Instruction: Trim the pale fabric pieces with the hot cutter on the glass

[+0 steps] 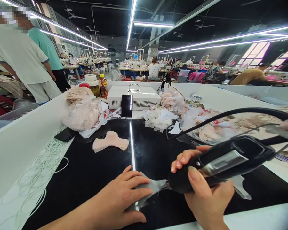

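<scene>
My right hand (206, 188) is wrapped round a black hand-held corded tool (220, 161) with a silvery plate on its side. The tool's narrow metal tip (166, 185) points left and meets the edge of a thin, translucent whitish piece of material (155, 185). Flat on that piece lies my left hand (127, 198), fingers spread, covering part of it. Farther back on the black work surface (86, 179) rests a beige cut fabric piece (111, 141). Another translucent piece (241, 187) lies to the right, partly behind the tool and my right hand.
A white vented box (144, 97) stands at the back, a phone (127, 106) propped against it. Bagged beige pieces (83, 111) sit back left, translucent scraps (158, 116) back right. Pale cord (38, 172) lies along the left. The tool's black cable (220, 116) arches over the right side.
</scene>
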Available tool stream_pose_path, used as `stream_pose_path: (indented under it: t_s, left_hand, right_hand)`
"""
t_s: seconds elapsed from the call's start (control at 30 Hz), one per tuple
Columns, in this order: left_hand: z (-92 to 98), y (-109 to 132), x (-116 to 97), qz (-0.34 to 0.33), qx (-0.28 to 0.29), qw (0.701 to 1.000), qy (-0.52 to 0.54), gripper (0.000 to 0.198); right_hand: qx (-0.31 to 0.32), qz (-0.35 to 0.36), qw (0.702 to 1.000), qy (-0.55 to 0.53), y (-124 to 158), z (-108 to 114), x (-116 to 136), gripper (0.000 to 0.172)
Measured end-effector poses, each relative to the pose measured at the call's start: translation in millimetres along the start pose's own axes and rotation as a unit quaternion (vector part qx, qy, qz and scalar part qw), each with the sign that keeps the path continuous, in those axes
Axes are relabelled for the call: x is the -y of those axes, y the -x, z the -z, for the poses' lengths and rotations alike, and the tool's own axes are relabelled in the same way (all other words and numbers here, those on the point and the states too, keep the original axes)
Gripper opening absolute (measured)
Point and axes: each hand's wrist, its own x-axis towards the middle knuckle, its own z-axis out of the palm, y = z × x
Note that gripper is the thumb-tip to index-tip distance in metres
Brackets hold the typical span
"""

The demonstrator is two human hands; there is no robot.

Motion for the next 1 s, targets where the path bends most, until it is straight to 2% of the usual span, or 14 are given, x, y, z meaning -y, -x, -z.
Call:
stream_pose_path:
  t_s: [0.23, 0.47, 1.0]
  left_hand:
    - [0.6, 0, 0, -0.009, -0.011, 1.000, 0.012, 0.059]
    - [-0.3, -1, 1, -0.007, -0.012, 1.000, 0.019, 0.060]
    - [0.5, -1, 0, -0.005, -0.006, 1.000, 0.014, 0.060]
  right_hand:
    - [0.011, -0.001, 1.000, 0.014, -2, -1, -2, 0.029]
    - [-0.037, 0.012, 0.999, 0.013, -8, 9, 3, 0.035]
    - [-0.033, 0.009, 0.999, 0.025, -9, 10, -2, 0.032]
